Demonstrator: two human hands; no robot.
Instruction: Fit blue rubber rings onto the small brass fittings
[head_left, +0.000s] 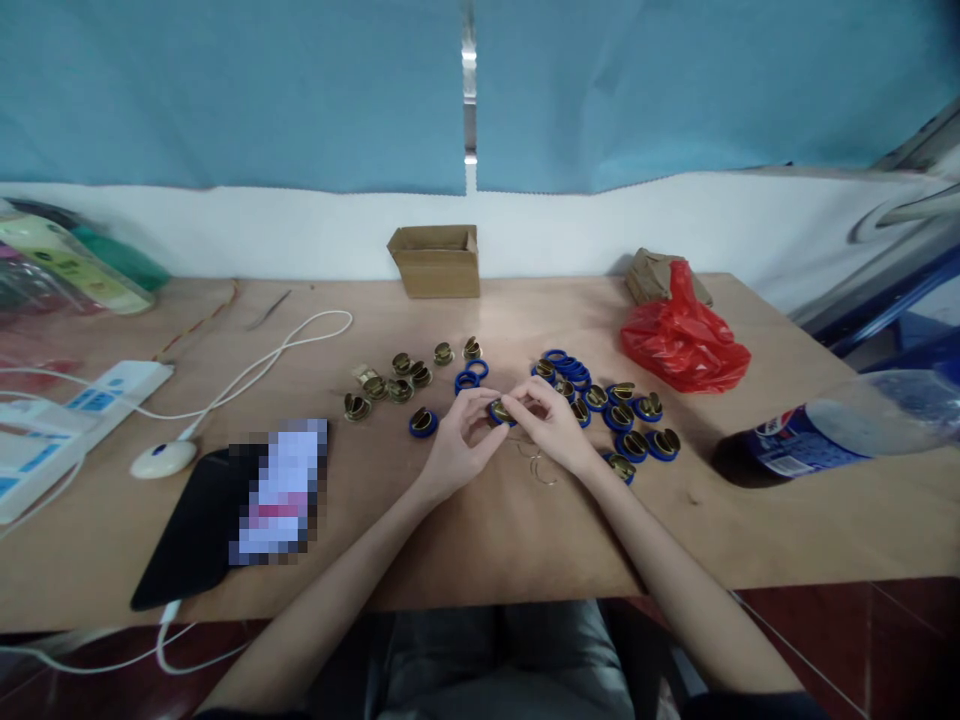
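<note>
Over the middle of the wooden table, my left hand [463,440] and my right hand [551,420] meet at a small round brass-coloured piece in a blue ring [501,411]. The fingers of both hands close around it, and partly hide it. Left of my hands lie several brass-coloured round pieces [401,388] with raised flaps, and one piece in a blue ring [424,422]. Loose blue rings [466,381] lie just beyond my left fingers. More ringed brass pieces [632,445] are spread beside my right hand. Thin wire-like loops [541,470] lie under my right wrist.
An open cardboard box [440,270] stands at the back. To the right are a red plastic bag [686,340] and a cola bottle [817,430] on its side. Leftward lie a phone [281,490], a dark tablet-like device [187,530], white cables and a power strip [67,430].
</note>
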